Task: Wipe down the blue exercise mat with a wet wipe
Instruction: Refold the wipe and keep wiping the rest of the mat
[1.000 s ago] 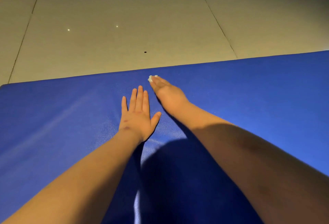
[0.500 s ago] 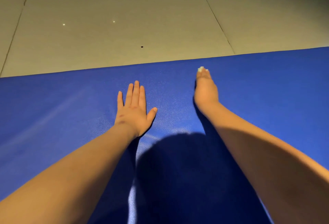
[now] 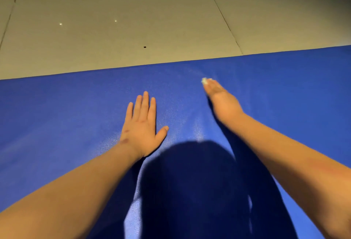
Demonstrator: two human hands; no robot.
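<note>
The blue exercise mat (image 3: 72, 117) fills the lower part of the view, and its far edge runs across the middle. My left hand (image 3: 141, 126) lies flat on the mat with straight fingers, palm down. My right hand (image 3: 223, 102) reaches further out near the far edge, blurred by motion. Its extended fingers press a small white wet wipe (image 3: 204, 81) onto the mat, and only a bit of the wipe shows past the fingertips. Faint streaks mark the mat around the right hand.
Beyond the mat lies a pale tiled floor (image 3: 133, 20) with dark grout lines and a small dark speck (image 3: 145, 47). My head and arms cast a dark shadow (image 3: 193, 181) on the near part of the mat.
My right hand slid with the wipe from just beside the left hand to the right along the far edge, then a little back. My left hand stayed flat in place.
</note>
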